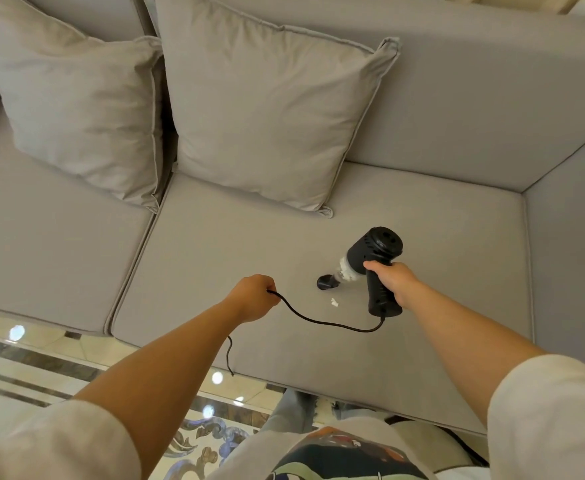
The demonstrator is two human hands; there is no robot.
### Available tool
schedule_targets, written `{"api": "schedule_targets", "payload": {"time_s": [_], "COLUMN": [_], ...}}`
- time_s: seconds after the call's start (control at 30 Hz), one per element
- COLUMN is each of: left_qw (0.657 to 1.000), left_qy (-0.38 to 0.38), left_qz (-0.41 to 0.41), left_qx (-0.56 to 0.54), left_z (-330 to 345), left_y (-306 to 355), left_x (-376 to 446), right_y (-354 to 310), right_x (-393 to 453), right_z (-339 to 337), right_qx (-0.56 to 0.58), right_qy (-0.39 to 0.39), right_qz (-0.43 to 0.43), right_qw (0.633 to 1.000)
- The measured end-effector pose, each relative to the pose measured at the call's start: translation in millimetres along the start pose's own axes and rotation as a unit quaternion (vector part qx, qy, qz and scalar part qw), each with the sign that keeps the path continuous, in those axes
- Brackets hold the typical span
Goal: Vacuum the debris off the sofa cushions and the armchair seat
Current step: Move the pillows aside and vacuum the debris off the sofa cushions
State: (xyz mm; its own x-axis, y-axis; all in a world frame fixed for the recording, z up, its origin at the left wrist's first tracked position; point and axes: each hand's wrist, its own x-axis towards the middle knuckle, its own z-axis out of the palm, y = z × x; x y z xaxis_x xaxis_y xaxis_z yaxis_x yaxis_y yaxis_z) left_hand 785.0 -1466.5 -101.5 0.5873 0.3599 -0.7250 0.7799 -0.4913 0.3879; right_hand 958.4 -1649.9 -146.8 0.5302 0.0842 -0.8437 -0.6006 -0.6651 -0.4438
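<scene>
Right hand [393,280] is wrapped around the grip of the handheld vacuum [370,263], fingers curled tight on the black handle. The vacuum is tilted, black motor housing up and far, clear dust cup below it with white bits inside, black nozzle [325,282] pointing down-left at the right seat cushion [249,244]; can't tell whether it touches the fabric. Left hand [253,297] is closed into a loose fist on the black cord [319,322], gripping it at the thumb side. The cord sags in a curve from that hand across the cushion to the butt of the vacuum handle; a loose length shows again under the left forearm, hanging past the cushion's near edge. One small white scrap of debris [334,303] lies on the cushion just near-right of the nozzle, between nozzle and handle, apart from both. Two grey throw pillows lean on the sofa back: the right pillow [267,116] at the far edge of this cushion, the left pillow [76,102] over the left seat cushion [41,230]. Sofa arm [571,237] on the right. Glossy patterned tile floor [59,358] at the near left.
</scene>
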Motion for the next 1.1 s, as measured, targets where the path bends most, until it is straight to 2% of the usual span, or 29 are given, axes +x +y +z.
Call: {"api": "schedule_targets", "payload": {"time_s": [0.47, 0.7, 1.1], "left_qw": [1.0, 0.999, 1.0], "left_qy": [-0.006, -0.019, -0.011], "left_qz": [0.015, 0.032, 0.011], "left_qx": [0.013, 0.005, -0.004], "left_z": [-3, 7, 30], "left_y": [-17, -12, -24], "left_x": [-7, -13, -42], "right_y": [15, 35, 56], "right_x": [-10, -19, -31], "right_z": [10, -5, 2], "right_qx": [0.03, 0.035, 0.01], "right_qy": [0.033, 0.06, 0.032], "right_qz": [-0.013, 0.001, 0.007], "right_qw": [0.999, 0.998, 0.999]}}
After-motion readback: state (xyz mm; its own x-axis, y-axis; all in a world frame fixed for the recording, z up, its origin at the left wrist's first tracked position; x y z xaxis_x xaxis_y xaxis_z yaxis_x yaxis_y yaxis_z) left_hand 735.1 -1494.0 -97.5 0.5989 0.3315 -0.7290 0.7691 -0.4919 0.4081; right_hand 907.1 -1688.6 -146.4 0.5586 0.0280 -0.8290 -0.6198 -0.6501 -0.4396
